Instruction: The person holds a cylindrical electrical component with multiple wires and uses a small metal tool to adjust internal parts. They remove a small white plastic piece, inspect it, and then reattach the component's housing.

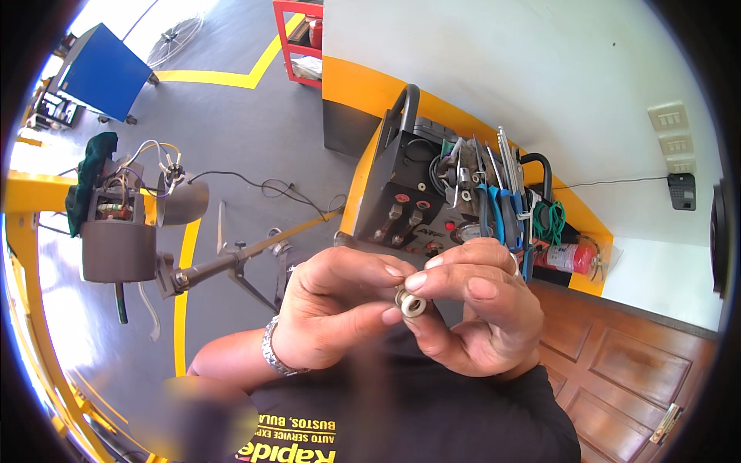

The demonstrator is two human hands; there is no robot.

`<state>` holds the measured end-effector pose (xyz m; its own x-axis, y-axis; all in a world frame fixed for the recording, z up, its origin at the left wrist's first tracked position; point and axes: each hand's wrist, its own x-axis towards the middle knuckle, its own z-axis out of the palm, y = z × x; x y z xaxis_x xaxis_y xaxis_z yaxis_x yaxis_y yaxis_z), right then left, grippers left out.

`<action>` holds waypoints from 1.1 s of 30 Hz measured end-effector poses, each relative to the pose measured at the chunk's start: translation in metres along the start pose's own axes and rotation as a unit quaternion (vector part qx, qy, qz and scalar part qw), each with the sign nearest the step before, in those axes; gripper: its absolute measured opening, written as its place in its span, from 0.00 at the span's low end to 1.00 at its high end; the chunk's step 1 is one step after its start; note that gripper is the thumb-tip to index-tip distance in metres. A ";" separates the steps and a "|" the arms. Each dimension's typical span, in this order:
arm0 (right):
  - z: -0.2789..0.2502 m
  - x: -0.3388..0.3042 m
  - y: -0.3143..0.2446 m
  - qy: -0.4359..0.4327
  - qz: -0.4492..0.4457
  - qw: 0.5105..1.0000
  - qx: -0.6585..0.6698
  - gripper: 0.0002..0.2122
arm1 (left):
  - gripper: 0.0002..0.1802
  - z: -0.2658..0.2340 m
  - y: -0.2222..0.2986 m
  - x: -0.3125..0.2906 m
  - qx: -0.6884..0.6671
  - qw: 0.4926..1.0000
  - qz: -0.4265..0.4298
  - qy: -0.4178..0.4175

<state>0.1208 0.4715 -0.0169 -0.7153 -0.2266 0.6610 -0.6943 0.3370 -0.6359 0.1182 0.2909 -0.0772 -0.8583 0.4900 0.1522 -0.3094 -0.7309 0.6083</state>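
A small pale ring-shaped part (414, 306), with a round hole through it, is held up in front of my chest. My left hand (332, 309) pinches it from the left between thumb and index finger. From the right, my right hand (482, 305) grips the same part with its thumb and fingertips. The fingers of both hands meet around the ring and cover some of it. A metal-banded watch (276, 347) is on my left wrist.
Beyond my hands stands a black machine (397, 185) with handles, carrying pliers (502, 212) and other tools. A dark motor-like unit (120, 251) with loose wires hangs at left. A fire extinguisher (567, 258), a wooden door (641, 370) and a blue cabinet (106, 73) surround the area.
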 end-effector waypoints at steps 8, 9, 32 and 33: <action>-0.008 -0.005 -0.003 -0.006 0.014 0.999 0.049 0.26 | 0.20 0.002 -0.002 0.001 -0.024 0.999 0.003 -0.027; -0.009 -0.007 -0.002 0.004 0.012 0.998 0.066 0.26 | 0.20 0.004 -0.003 0.002 -0.028 0.999 0.004 -0.029; -0.039 -0.012 0.018 -0.163 0.310 0.904 0.246 0.12 | 0.19 0.011 0.026 0.015 0.424 0.901 0.025 -0.082; -0.039 -0.012 0.018 -0.163 0.312 0.903 0.248 0.12 | 0.20 0.010 0.028 0.017 0.447 0.889 0.030 -0.095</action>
<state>0.1202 0.5163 -0.0208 -0.9085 -0.4178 0.0115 -0.0401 0.0598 -0.9974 0.0990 0.2834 -0.0496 -0.7519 0.5958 0.2821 0.2559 -0.1306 0.9578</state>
